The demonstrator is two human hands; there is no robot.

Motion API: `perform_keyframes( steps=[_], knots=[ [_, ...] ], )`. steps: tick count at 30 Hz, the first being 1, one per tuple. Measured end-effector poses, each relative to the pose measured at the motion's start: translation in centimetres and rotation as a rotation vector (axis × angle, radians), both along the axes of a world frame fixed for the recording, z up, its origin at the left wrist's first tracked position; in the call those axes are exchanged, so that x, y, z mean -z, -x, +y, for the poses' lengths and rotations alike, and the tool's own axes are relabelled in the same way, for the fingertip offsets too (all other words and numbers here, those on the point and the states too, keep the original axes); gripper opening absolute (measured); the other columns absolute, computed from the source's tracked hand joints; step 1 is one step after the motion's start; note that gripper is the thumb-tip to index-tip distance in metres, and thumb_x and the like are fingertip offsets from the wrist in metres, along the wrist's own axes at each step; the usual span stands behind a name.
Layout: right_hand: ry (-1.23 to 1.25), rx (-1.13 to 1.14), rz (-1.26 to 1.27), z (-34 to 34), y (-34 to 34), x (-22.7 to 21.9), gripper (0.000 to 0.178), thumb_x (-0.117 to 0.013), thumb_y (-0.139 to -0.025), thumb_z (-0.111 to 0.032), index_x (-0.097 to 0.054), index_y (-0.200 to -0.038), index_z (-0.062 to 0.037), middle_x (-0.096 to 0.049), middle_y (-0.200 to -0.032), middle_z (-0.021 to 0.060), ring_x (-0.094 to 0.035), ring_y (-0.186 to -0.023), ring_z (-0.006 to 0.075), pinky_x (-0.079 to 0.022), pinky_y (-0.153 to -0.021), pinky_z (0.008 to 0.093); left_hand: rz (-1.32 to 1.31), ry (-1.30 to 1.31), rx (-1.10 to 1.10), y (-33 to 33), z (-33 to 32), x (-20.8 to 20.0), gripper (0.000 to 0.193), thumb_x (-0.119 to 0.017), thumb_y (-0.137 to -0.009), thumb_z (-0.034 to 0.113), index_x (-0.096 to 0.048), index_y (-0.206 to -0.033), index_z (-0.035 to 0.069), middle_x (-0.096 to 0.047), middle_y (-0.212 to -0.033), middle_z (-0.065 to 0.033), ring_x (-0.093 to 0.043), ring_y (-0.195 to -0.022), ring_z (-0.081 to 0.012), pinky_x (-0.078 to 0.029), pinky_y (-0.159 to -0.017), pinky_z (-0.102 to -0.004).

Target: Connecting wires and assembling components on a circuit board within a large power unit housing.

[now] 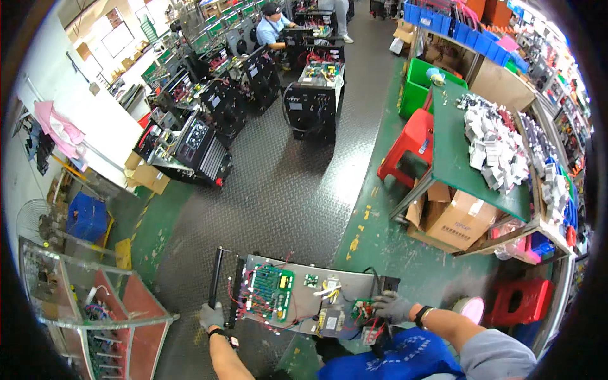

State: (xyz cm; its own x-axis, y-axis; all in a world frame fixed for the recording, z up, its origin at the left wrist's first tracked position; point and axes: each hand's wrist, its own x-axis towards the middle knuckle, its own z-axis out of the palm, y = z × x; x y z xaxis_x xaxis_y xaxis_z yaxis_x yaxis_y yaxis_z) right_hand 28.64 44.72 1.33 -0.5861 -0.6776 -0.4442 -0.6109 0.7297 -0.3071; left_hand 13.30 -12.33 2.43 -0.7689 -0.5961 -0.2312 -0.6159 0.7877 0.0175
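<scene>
Below me stands an open machine chassis with a grey metal plate [304,287]. It carries a green circuit board [272,292], a boxy transformer [330,320] and loose red and black wires. My left hand [212,315], in a grey glove, is closed round the near end of a black bar [216,275] at the chassis's left side. My right hand [394,308], also gloved, lies at the right end by the black end panel [389,283], fingers stretched toward a small board [363,309]. Its fingertips' exact contact cannot be made out.
A metal-framed cart [95,323] stands close on the left. Ahead are several black machines [312,111] and a seated person [272,28]. On the right are a green table [453,142] with white parts, a red stool [411,142], cardboard boxes [461,218] and a white bucket [470,309].
</scene>
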Motion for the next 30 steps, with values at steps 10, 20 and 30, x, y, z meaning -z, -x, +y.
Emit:
perform_keyframes(
  steps=[10, 20, 30],
  knots=[
    [0.020, -0.174, 0.100, 6.9, -1.0, 0.9, 0.027, -0.059, -0.078, -0.026, -0.060, -0.105, -0.0237, -0.051, -0.130, -0.0007, -0.038, -0.131, 0.0229, -0.024, -0.108, 0.0463, -0.063, -0.271, -0.131, -13.3, 3.0, -1.0, 0.047, -0.058, -0.089, 0.036, -0.048, -0.119, 0.001, -0.060, -0.108, -0.0272, -0.057, -0.100, -0.0449, -0.044, -0.085, -0.0503],
    [-0.056, -0.309, 0.061, 11.0, -0.5, 1.0, 0.033, -0.061, -0.076, -0.023, -0.056, -0.109, -0.0236, -0.047, -0.134, -0.0019, -0.035, -0.133, 0.0243, -0.022, -0.111, 0.0463, -0.041, -0.142, -0.271, -22.5, 6.2, 2.5, 0.055, -0.061, -0.087, 0.037, -0.047, -0.123, -0.002, -0.062, -0.107, -0.0247, -0.059, -0.101, -0.0418, -0.046, -0.086, -0.0472],
    [0.045, -0.433, -0.016, 13.5, 1.4, -1.1, 0.042, -0.061, -0.075, -0.017, -0.056, -0.116, -0.0214, -0.045, -0.136, 0.0015, -0.033, -0.135, 0.0229, -0.021, -0.112, 0.0420, -0.035, -0.097, -0.435, -28.5, 9.9, 3.1, 0.061, -0.058, -0.088, 0.037, -0.040, -0.132, -0.003, -0.052, -0.126, -0.0270, -0.051, -0.115, -0.0427, -0.042, -0.095, -0.0465]
  ],
)
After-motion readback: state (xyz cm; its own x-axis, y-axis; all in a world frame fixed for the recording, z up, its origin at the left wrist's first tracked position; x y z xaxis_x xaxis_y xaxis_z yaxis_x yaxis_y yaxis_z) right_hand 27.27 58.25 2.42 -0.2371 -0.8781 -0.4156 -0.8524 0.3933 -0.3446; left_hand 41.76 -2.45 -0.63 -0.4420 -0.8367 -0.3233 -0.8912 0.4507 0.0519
